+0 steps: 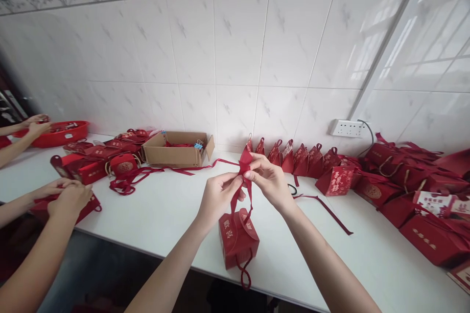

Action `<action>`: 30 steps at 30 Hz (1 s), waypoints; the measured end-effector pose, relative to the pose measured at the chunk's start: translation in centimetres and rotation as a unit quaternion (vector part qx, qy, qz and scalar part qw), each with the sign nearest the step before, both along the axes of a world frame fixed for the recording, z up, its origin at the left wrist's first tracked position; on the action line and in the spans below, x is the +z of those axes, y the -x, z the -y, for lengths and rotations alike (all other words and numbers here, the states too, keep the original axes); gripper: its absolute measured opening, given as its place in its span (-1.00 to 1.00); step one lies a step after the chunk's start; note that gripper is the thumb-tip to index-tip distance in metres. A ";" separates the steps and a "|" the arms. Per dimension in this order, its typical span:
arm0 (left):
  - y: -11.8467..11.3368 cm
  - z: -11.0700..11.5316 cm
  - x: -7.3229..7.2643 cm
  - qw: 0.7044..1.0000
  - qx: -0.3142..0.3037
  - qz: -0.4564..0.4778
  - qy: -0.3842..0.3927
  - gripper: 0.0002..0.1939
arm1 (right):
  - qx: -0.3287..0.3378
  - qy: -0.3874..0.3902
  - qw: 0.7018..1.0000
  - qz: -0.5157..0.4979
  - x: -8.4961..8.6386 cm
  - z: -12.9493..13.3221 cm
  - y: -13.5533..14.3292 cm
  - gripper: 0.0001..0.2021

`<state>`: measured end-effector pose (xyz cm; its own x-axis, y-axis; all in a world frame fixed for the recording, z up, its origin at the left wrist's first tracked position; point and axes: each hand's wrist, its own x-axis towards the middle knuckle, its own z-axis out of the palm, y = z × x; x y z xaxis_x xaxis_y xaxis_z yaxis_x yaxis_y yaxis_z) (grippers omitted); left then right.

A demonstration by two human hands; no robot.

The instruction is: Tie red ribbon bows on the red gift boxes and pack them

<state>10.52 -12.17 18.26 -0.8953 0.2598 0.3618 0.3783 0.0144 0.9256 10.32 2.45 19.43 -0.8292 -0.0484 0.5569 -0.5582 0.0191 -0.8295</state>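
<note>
Above the front part of the table, my left hand (223, 193) pinches a red ribbon (235, 200) between thumb and fingers. My right hand (266, 178) is closed on the same ribbon at its folded upper part, and the fingertips of both hands nearly meet. Ribbon strands hang down to a red box (239, 242) with gold characters, which stands on the white table just below my hands. A dark red cord loop (245, 276) hangs from the box's near side. Another length of ribbon runs left from my hands toward the cardboard box.
An open cardboard box (176, 150) stands near the wall. Red boxes (121, 149) are piled left, more (422, 225) right, with a row of pointed packets (301, 159) behind. A loose ribbon (336, 215) lies right. Other people's hands (69, 200) work at left, near a red basin (69, 134).
</note>
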 end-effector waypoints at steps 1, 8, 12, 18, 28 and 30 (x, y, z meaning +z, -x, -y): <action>-0.2 0.1 0.1 1.000 -0.001 -0.008 0.022 -0.72 | 0.003 -0.008 1.000 -0.003 0.0 0.2 0.1 -0.77; 0.0 1.5 1.1 0.992 -0.063 0.002 0.109 -0.81 | -0.002 -0.073 0.997 -0.028 0.5 1.3 0.7 -0.77; 0.6 1.7 0.9 0.996 -0.045 -0.003 0.077 -0.71 | -0.013 -0.063 0.998 0.000 0.5 1.2 0.6 -0.68; 0.9 1.6 0.5 0.997 -0.064 0.027 0.016 -0.74 | -0.030 -0.024 0.998 0.053 -0.1 0.3 0.5 -0.70; 1.4 1.1 0.2 0.963 -0.112 0.145 -0.198 -0.84 | -0.051 -0.231 0.932 -0.275 -2.7 -0.6 -2.7 -0.91; 1.5 1.3 0.1 0.971 -0.119 0.113 -0.176 -0.83 | -0.026 -0.199 0.948 -0.247 -3.2 -0.9 -2.6 -0.93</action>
